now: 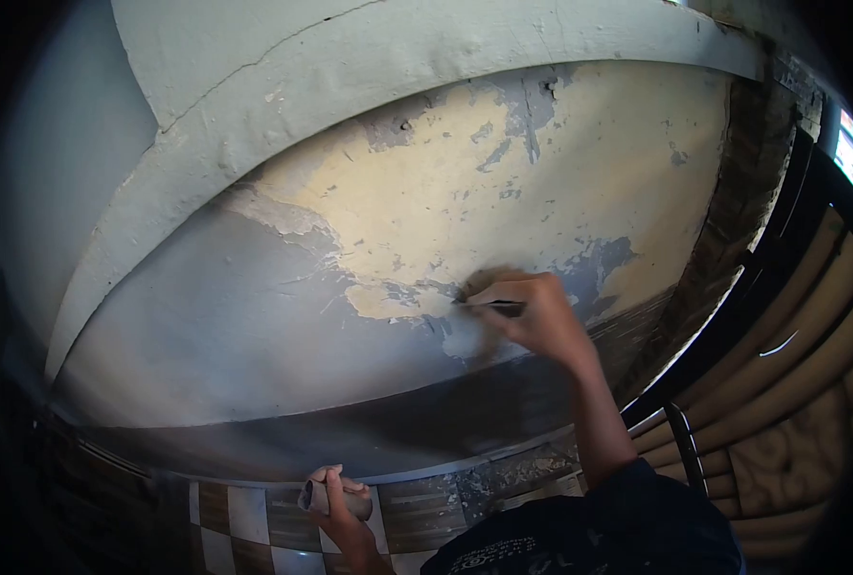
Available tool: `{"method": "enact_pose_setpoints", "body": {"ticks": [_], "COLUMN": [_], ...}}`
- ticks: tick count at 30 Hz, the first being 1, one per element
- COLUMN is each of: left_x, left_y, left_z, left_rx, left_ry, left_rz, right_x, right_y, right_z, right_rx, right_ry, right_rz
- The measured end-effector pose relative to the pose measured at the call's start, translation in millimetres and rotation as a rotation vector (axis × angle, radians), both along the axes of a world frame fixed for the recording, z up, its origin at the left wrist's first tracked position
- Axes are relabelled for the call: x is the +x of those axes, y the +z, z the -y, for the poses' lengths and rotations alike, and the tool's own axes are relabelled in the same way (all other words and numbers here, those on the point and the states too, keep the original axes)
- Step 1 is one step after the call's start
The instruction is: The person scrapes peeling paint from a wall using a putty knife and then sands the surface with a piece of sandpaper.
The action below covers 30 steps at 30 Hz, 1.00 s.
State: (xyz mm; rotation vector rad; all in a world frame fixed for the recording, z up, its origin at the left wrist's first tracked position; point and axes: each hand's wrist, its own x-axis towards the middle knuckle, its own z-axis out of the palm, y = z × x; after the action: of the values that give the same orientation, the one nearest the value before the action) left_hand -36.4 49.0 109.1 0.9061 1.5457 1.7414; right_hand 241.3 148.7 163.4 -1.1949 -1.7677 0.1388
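My right hand (538, 314) is closed around a thin, dark flat tool that looks like a scraper (505, 307). Its tip is at the wall, where yellow paint meets bare grey patches; the grip is partly hidden by my fingers. Flaked, peeling paint covers much of the wall (627, 163), while its left side is smooth grey. Low down, apart from the wall, my left hand (338, 517) is wrapped round a grey-brown roll (357, 502) with a hollow end. The roll's material I cannot make out for certain.
A thick pale arch (302, 72) with a crack curves over the wall. A dark band (426, 412) runs along the wall's base, above a checkered tile floor (249, 517). Exposed brick (723, 240) edges the right side, near brown padded furniture (781, 402).
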Motion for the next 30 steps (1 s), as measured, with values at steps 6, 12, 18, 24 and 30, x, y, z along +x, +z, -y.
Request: {"method": "enact_pose_setpoints", "body": {"ticks": [6, 12, 18, 24, 30], "left_x": [-11, -8, -16, -3, 6], "left_y": [-12, -9, -21, -17, -17], "left_z": [1, 5, 7, 6, 12], "left_rx": [-0.041, -0.038, -0.027, -0.063, -0.03], "left_ry": [-0.002, -0.008, 0.006, 0.008, -0.004], "left_rz": [0.011, 0.027, 0.01, 0.092, 0.06], "right_x": [24, -20, 9, 1, 27], "right_y": [40, -22, 15, 11, 48], "right_z": [42, -1, 33, 2, 35], "right_rx": [0.048, 0.012, 0.11, 0.195, 0.203], "right_ry": [-0.238, 0.017, -0.104, -0.108, -0.139], "right_rz": [-0.214, 0.148, -0.143, 0.045, -0.047]}}
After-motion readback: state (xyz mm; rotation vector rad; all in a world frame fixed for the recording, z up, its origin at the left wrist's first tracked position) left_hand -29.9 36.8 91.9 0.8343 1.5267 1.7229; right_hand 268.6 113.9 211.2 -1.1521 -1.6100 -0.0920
